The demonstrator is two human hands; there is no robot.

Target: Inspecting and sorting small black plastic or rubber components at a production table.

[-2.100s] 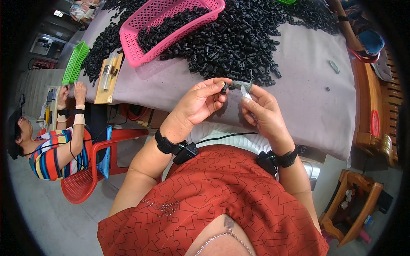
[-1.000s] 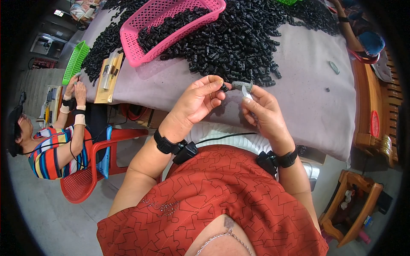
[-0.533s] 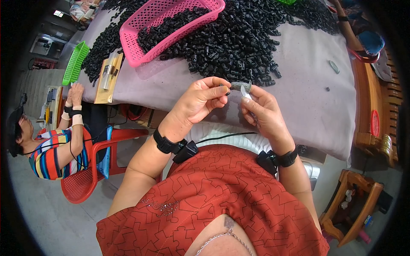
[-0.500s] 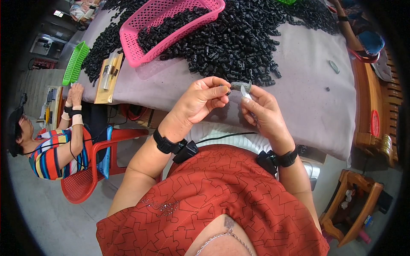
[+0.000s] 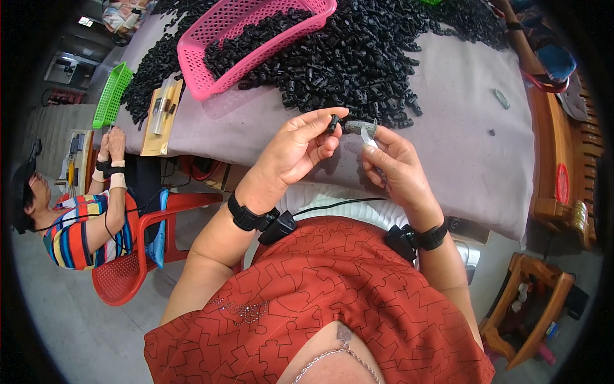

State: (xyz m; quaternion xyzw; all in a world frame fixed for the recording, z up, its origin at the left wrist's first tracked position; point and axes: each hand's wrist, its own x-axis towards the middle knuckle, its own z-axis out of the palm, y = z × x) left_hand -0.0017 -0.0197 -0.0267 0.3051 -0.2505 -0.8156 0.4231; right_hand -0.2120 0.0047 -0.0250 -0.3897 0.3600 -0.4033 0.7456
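Between the thumb and fingers of my left hand point(image 5: 300, 144) is a small black plastic part point(image 5: 333, 124), standing roughly upright. My right hand point(image 5: 398, 163) is closed around a small knife, its pale blade point(image 5: 367, 135) poking up past the thumb; the handle is mostly hidden in the palm. A speckled grey-green sleeve-like piece point(image 5: 360, 127) lies at the tip of the right index finger, next to the blade; I cannot tell whether it is worn on the finger. The black part is close to this piece. Both hands are above the table's near edge.
A large heap of similar black parts point(image 5: 358, 70) covers the far table, with a pink basket point(image 5: 198, 80) holding more. On the left are a green basket point(image 5: 112, 96) and a tan board point(image 5: 155, 137). A co-worker point(image 5: 86, 224) sits left on a red chair point(image 5: 121, 281).
My left fingers have shifted and turned the black part, so more of it shows. My right hand and the blade stay almost in place.
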